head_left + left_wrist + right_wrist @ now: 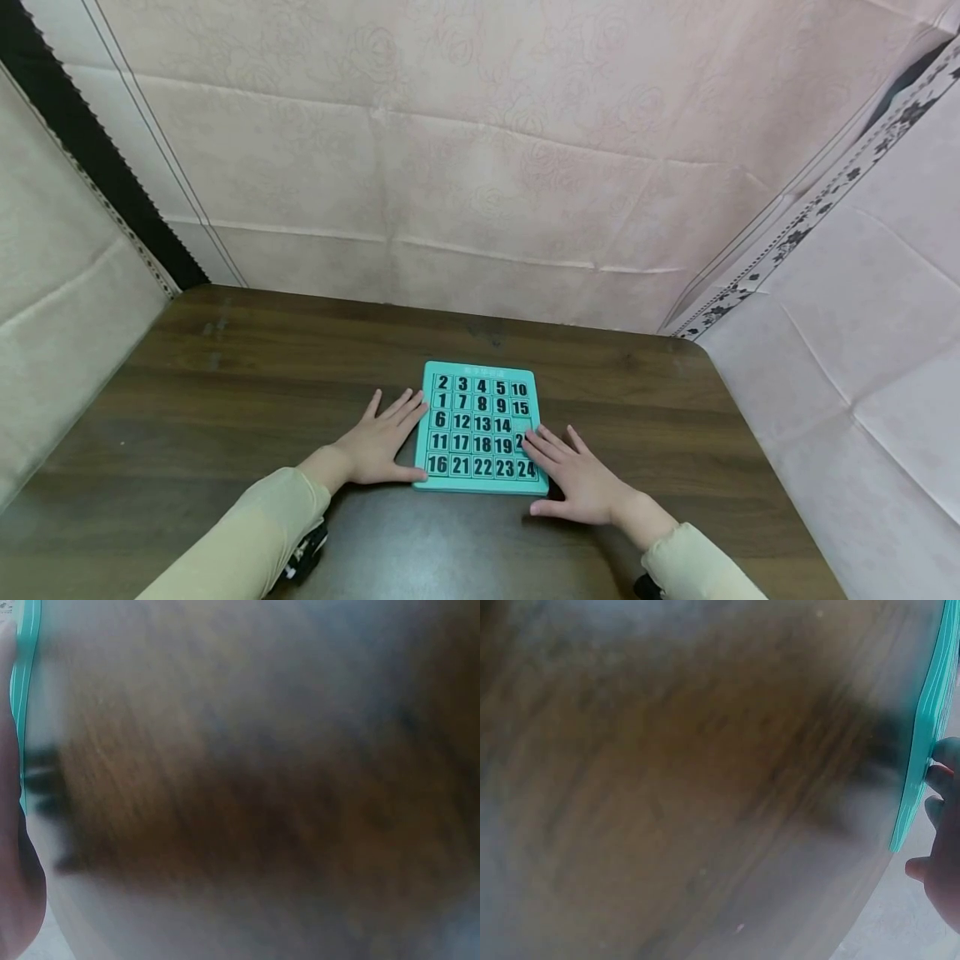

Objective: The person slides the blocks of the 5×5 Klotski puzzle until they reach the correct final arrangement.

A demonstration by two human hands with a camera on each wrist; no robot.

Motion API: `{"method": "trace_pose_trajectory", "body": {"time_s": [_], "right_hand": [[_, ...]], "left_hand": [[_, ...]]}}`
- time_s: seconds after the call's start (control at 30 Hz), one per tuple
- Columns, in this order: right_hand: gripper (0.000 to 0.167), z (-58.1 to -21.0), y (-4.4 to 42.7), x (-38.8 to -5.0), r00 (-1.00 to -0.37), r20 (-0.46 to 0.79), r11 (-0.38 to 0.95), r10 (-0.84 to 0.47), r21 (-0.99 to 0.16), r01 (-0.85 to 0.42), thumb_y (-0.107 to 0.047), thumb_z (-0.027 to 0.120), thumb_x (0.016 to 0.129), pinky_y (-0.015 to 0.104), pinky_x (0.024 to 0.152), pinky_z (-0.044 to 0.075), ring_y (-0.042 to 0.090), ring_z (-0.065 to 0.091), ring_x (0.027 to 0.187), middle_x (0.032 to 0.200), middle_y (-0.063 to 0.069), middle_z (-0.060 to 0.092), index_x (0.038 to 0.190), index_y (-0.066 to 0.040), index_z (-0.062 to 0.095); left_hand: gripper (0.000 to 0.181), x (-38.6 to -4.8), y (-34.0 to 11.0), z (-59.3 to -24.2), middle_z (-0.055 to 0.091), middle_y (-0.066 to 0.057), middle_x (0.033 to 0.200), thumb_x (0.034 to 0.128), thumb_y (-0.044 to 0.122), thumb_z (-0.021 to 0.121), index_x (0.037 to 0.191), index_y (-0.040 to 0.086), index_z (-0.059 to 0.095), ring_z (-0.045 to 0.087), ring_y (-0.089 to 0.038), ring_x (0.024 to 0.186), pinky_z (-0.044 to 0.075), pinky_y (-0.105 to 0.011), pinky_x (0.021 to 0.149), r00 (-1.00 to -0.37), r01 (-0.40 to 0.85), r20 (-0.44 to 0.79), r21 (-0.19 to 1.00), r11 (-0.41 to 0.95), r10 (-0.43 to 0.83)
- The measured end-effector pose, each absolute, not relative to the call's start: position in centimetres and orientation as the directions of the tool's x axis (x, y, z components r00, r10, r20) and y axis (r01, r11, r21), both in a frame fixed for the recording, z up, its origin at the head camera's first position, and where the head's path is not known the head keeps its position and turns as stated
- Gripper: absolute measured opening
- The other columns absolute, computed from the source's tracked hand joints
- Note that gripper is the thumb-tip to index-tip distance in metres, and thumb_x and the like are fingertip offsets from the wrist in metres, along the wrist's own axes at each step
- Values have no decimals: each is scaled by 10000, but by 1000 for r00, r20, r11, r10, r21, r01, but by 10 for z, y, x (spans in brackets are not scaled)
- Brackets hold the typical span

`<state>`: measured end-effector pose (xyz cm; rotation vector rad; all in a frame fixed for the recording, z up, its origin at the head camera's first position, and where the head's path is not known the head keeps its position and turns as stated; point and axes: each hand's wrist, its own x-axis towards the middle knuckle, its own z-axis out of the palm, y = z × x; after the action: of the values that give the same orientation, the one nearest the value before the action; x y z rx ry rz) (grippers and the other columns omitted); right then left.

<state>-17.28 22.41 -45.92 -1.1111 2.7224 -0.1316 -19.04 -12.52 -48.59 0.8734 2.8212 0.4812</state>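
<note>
A turquoise sliding number puzzle [480, 485] lies flat on the table, its black numbers set in rows and its lower right part overlapped by fingers. My left hand [375, 446] is spread at its left side, fingertips and thumb touching that edge. At the right side, my right hand [581, 483] has its fingers extended over the board, covering part of the tile after 19; its thumb lies off the board, near the lower right corner. The left wrist view catches only the puzzle's edge [27, 645] beside the hand. In the right wrist view, fingertips meet the puzzle's side [925, 724].
The brown wooden table [285, 358] extends around the puzzle, with rounded far corners. Pale patterned cloth [450, 167] hangs behind it, and more cloth [862, 375] drapes along the right side. Dark bands [324, 546] circle the wrists.
</note>
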Motion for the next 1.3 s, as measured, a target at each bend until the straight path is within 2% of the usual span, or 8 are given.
{"method": "trace_pose_trajectory", "body": {"time_s": [0.23,0.53,0.83,1.07,1.3], "right_hand": [[846,-458,224,-168,-691,-148,706,-708,-175,-686,-620,507,850,591,1128,90,256,164,1452,1563,49,220,1493,-133,248],[830,-458,224,-165,-670,-90,674,-737,-186,-715,-574,548,848,622,1098,132,314,223,1427,1539,91,279,1477,-97,291],[809,-453,223,-185,-695,-21,687,-718,-179,-704,-527,569,854,635,1095,139,351,215,1423,1535,129,275,1468,-74,303],[807,-453,219,-206,-753,-105,756,-650,-189,-626,-563,517,871,615,1121,89,308,155,1449,1558,85,228,1486,-105,266],[832,-455,215,-215,-761,-168,777,-627,-204,-596,-602,491,867,598,1135,43,260,116,1462,1572,48,181,1499,-131,225]], "left_hand": [[1033,-190,-126,-485,141,-106,1577,766,750,494,1495,74,212,118,-295,1458,25,-632,1112,-820,521,-52,345,781,570],[1029,-190,-126,-484,135,-101,1578,769,747,494,1497,78,207,113,-291,1459,18,-627,1115,-821,519,-55,345,783,568],[1028,-189,-126,-485,129,-98,1580,772,749,487,1499,80,202,108,-289,1460,9,-623,1116,-820,518,-57,348,782,569],[1027,-189,-125,-486,133,-98,1579,772,747,489,1499,80,203,110,-289,1459,13,-626,1115,-820,518,-58,348,781,570],[1025,-190,-125,-486,130,-98,1579,775,741,494,1499,78,201,114,-288,1459,16,-624,1115,-820,526,-43,336,781,570]]}}
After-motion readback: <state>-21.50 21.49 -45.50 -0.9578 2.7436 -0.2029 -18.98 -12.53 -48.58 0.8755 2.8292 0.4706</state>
